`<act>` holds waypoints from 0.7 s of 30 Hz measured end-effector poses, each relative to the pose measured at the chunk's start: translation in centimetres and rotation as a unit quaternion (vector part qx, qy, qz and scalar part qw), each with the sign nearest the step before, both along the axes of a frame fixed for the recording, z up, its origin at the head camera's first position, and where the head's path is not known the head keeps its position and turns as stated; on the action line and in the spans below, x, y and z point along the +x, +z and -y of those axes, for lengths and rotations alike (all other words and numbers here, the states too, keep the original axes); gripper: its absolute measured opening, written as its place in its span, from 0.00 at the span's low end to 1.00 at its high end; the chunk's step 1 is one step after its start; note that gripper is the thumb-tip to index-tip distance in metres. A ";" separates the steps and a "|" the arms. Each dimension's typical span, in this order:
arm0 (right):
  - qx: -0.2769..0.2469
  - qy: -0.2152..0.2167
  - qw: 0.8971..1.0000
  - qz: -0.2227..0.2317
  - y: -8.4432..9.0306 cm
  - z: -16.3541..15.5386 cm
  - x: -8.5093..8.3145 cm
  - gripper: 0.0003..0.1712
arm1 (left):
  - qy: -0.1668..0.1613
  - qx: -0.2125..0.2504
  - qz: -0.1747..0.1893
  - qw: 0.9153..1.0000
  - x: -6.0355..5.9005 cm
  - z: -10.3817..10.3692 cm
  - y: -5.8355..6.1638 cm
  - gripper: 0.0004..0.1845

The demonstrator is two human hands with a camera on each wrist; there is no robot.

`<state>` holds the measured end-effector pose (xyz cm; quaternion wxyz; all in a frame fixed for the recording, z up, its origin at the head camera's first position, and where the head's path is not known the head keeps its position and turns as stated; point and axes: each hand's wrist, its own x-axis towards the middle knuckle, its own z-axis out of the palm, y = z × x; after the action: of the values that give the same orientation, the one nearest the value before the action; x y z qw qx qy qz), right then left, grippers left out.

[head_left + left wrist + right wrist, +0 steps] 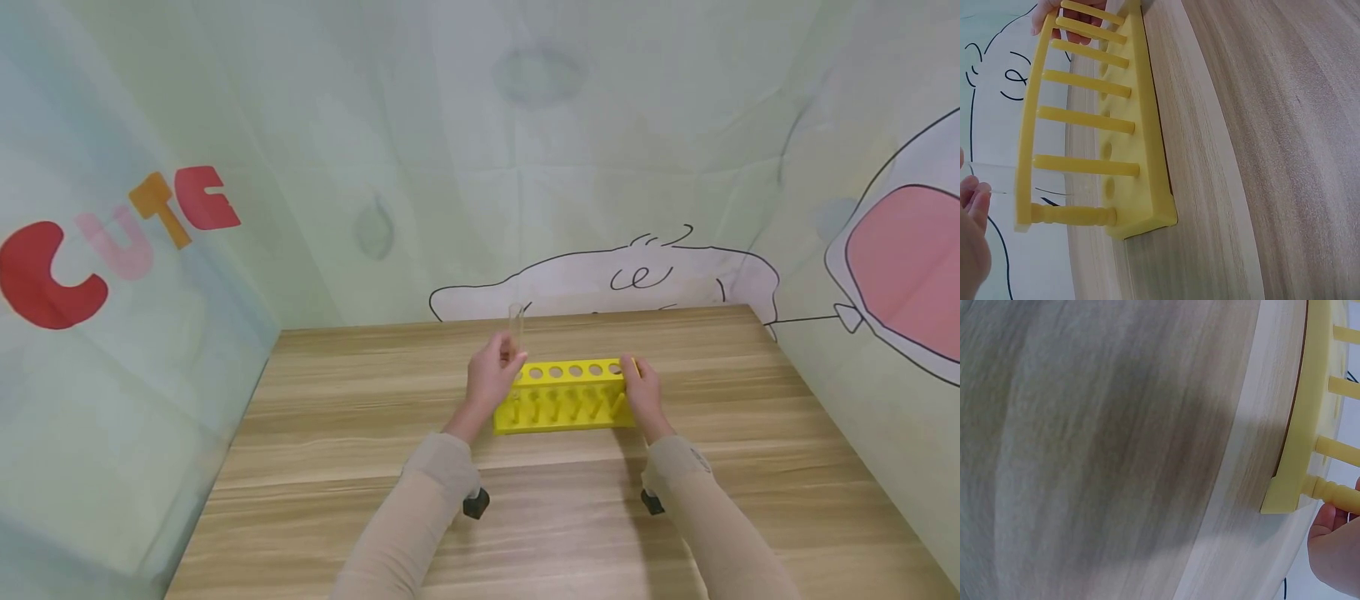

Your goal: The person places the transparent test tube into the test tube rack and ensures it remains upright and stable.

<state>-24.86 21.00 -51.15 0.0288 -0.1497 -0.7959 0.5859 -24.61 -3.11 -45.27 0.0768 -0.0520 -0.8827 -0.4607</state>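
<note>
left hand (491, 375) pinching test tube (516, 327), right hand (642, 392) holding yellow rack (564, 400)

Rack (564, 398): yellow plastic, smooth, slight sheen, moulded pegs and round holes. Tube (516, 327): clear glass or clear plastic, cannot tell which; glossy, transparent. Table (570, 508): wood-grain laminate, light brown, smooth, matt. Backdrop (465, 167): thin printed cloth or film, creased, matt. Sleeves (420, 508): beige knit cloth, soft, matt.

The tube (516, 321) is clear and faint, its lower end hidden behind the left hand (491, 375). The right wrist view cuts off most of the rack (1300, 425).
</note>
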 end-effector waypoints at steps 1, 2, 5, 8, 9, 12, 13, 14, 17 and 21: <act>0.000 0.000 1.000 0.000 0.0 0.0 0.0 0.32 | 0.000 0.000 -0.001 1.000 0.0 0.0 0.0 0.14; 0.001 0.000 1.000 0.001 0.0 0.0 0.0 0.32 | 0.000 -0.001 0.000 1.000 0.0 0.0 0.0 0.13; 0.000 -0.002 1.000 0.001 0.0 0.0 -0.1 0.31 | 0.000 -0.001 0.002 1.000 0.0 0.0 -0.1 0.13; -0.004 -0.005 1.000 0.002 0.0 0.0 -0.1 0.28 | 0.002 -0.003 0.005 1.000 0.0 0.0 -0.2 0.14; -0.004 -0.006 1.000 0.002 0.0 0.0 -0.1 0.28 | 0.002 -0.002 0.006 1.000 0.0 0.0 -0.3 0.13; -0.006 -0.006 1.000 0.002 0.0 0.0 -0.1 0.28 | 0.003 -0.006 0.012 1.000 0.0 0.0 -0.4 0.13; -0.005 -0.005 1.000 0.002 0.0 0.0 -0.1 0.28 | 0.003 -0.005 0.015 1.000 0.0 0.0 -0.4 0.13; -0.005 -0.005 1.000 0.001 0.0 0.0 -0.1 0.28 | 0.003 -0.006 0.017 1.000 0.0 0.0 -0.4 0.13; -0.003 -0.004 1.000 -0.003 -0.1 0.0 0.0 0.28 | 0.003 -0.006 0.024 1.000 0.1 0.0 -0.4 0.13; 0.003 -0.005 1.000 -0.006 -0.1 0.0 0.0 0.29 | 0.003 -0.004 0.028 1.000 0.1 0.0 -0.5 0.13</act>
<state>-24.85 21.04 -51.25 0.0362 -0.1500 -0.7966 0.5845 -24.50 -3.13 -45.77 0.0535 -0.0373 -0.8862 -0.4587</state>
